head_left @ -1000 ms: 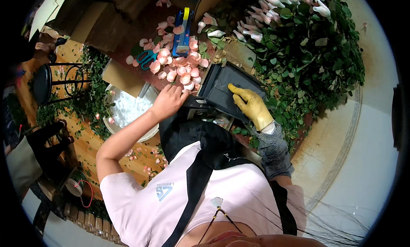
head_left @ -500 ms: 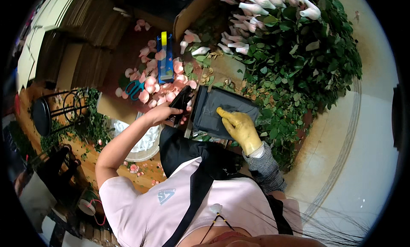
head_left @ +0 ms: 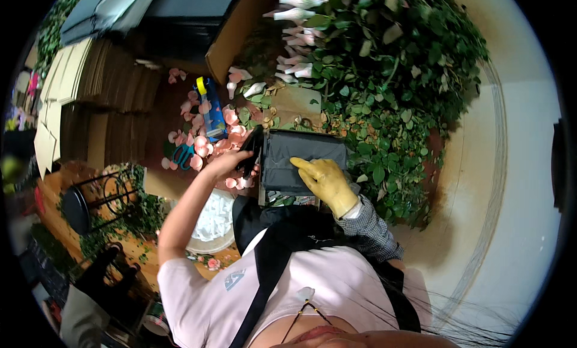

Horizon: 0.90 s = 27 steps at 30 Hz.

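My bare left hand (head_left: 225, 165) is closed around a thin black phone-like slab (head_left: 256, 144), tilted on edge beside a stack of dark grey sheets (head_left: 300, 144). On my right hand (head_left: 327, 182) is a yellow rubber glove, with a checked sleeve above it. It rests on or just over the top sheet; I cannot tell if it touches. Its index finger is stretched out, and nothing shows in its grasp. Beyond my left hand lie loose pink petals (head_left: 202, 147), teal-handled scissors (head_left: 183, 157) and a blue tape dispenser (head_left: 213, 118) with a yellow roll.
Roses in white net sleeves (head_left: 296, 14) and their leafy stems (head_left: 384, 107) are heaped at the far right. Folded cardboard (head_left: 123, 86) stands far left. Left of my lap is a tub of white pieces (head_left: 215, 218). A black stool (head_left: 76, 209) is farther left.
The view has shifted, so the table things sit lower and more to the left. My left hand still holds the black slab; my gloved right hand remains over the dark sheets.
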Available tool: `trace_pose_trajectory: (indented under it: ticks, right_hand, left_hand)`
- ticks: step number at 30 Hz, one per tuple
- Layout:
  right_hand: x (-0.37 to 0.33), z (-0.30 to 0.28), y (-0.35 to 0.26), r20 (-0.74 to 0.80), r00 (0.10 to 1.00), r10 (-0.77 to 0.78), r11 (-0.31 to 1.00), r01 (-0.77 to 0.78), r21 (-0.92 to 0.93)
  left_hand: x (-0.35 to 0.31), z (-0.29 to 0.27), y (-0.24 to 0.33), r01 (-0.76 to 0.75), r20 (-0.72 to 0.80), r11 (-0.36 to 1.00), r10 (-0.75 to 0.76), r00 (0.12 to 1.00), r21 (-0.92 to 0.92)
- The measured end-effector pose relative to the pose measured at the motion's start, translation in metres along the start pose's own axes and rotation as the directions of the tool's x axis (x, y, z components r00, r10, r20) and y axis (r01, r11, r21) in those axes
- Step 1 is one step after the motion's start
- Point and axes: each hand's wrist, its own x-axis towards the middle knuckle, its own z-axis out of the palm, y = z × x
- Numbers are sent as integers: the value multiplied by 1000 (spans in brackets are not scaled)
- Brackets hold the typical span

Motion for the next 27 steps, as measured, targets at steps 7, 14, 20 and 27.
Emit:
trace_pose_trajectory:
  ticks: [7, 14, 20, 27]
  right_hand:
    - [-67, 11, -21, 259, 963, 72, 354, -267, 896]
    - [-126, -36, 8, 340, 718, 607, 222, -564, 796]
    - [-178, -61, 38, 341, 552, 761, 638, -732, -238]
    - [-159, -69, 45, 203, 674, 710, 694, -621, -364]
  left_hand:
    - [-89, 124, -7, -510, -3, 357, 821, 571, 782]
    - [-55, 175, 17, -610, 458, -82, 740, 492, 788]
    - [-6, 154, -12, -388, 462, -262, 625, 629, 883]
    - [-7, 156, -12, -405, 417, -187, 675, 609, 895]
